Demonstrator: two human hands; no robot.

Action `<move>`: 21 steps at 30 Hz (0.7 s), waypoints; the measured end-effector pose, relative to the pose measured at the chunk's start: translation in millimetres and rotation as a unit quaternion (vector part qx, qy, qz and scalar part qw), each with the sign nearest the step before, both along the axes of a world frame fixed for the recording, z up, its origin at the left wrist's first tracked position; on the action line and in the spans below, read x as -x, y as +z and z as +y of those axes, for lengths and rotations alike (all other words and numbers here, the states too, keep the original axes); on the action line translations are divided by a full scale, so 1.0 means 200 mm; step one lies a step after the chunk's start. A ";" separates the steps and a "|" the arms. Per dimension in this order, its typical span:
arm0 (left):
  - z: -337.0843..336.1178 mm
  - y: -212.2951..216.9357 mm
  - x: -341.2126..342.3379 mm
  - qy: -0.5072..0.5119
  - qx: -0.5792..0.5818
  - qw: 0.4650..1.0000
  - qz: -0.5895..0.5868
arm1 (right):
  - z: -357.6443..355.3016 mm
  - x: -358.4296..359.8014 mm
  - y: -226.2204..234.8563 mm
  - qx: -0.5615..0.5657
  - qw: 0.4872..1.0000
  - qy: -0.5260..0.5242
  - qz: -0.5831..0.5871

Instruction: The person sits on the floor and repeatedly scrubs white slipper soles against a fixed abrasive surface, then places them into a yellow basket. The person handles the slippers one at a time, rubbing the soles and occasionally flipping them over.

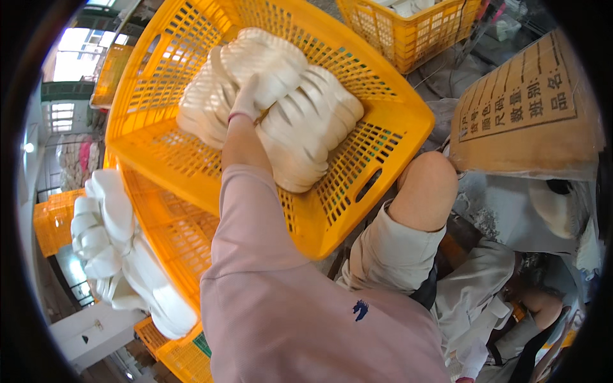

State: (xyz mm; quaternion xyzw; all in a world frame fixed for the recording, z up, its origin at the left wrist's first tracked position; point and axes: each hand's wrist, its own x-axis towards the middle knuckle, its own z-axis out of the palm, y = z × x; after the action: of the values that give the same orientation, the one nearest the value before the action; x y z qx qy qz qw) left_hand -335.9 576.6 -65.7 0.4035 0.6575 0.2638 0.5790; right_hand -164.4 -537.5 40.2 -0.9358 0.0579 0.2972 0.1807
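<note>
My left hand (248,99), in a white glove with a pink cuff, reaches into a yellow plastic crate (396,118). It is pressed into the gap beside the upper bundle of white shoe soles (271,54), its fingers curled against it and partly hidden. Close by in the crate, a second bundle of white soles (313,127) lies at the right and touches the first. My right hand (472,359), also in a white glove, is low at the lower right edge, near some white pieces (490,319). Its fingers are too unclear to read.
More white shoe soles (105,246) are heaped left of the crate, beside another yellow crate (169,217). A yellow crate (408,35) with white things stands at the far side. A cardboard box (523,108) is at the right, beyond my bent knee (424,191).
</note>
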 end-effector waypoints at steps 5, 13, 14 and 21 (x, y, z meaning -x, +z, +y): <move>-0.16 -0.07 -0.12 0.059 -0.164 0.963 -0.207 | 0.33 -0.17 0.06 0.021 0.991 0.126 0.038; -1.79 0.06 -0.24 -0.383 -0.306 0.761 0.425 | 1.02 -0.45 0.30 -0.090 0.935 0.306 -0.154; -1.89 0.10 -0.17 -0.410 -0.395 0.754 0.327 | 1.12 -0.45 0.34 -0.084 0.925 0.321 -0.186; -1.60 0.48 0.26 -0.229 0.274 0.852 -0.383 | 1.88 -0.22 0.56 -0.204 0.879 0.350 -0.253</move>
State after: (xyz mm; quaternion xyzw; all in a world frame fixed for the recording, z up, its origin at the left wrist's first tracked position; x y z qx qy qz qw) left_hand -387.2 255.7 30.4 0.2347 0.3184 0.0662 0.9160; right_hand -120.2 -162.3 151.9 -0.8805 -0.3831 0.0999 0.2606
